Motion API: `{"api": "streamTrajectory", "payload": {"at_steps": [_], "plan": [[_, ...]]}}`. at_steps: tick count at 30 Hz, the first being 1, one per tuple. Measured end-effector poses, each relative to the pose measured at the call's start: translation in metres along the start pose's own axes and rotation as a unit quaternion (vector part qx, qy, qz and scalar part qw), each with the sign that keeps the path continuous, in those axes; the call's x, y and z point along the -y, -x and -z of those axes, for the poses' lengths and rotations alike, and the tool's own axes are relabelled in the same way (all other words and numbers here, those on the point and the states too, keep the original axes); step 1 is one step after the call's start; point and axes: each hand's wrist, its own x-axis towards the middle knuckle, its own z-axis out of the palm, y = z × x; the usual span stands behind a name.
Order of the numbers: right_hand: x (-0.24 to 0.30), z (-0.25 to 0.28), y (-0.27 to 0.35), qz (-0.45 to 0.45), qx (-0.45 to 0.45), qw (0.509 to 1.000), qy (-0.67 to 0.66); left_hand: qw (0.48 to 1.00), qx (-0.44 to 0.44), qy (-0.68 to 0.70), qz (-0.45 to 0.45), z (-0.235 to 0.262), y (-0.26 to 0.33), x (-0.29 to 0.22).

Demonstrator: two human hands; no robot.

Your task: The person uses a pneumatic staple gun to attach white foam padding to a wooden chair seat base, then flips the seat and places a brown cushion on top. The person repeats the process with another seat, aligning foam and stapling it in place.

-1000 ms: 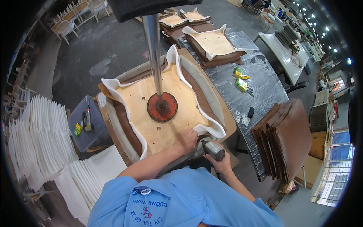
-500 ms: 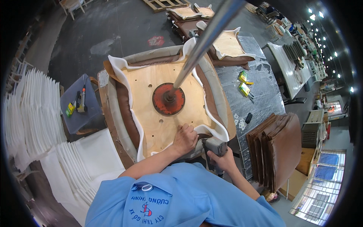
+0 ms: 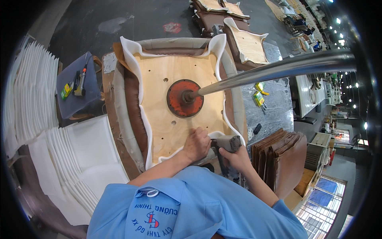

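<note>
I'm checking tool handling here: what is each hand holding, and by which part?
The right hand grips a grey staple gun by its handle. The left hand presses the white foam edge onto the plywood seat board.

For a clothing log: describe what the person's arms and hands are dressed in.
Both forearms are bare, and the left hand and right hand wear no gloves. The person wears a light blue short-sleeved shirt; its sleeves end above the elbows. The shirt has a chest pocket with dark blue and red printing. No watch, rings or bands show.
</note>
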Motion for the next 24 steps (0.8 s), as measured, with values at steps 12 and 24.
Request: {"api": "streamTrajectory", "payload": {"at_steps": [12, 24], "plan": [[0.017, -0.004, -0.012, -0.004, 0.002, 0.998, 0.057, 1.0, 0.001, 0.008, 0.014, -0.002, -0.005, -0.003], [0.005, 0.006, -0.017, 0.004, 0.0, 0.993, 0.12, 0.963, 0.164, 0.075, 0.199, 0.077, -0.007, -0.025]]}}
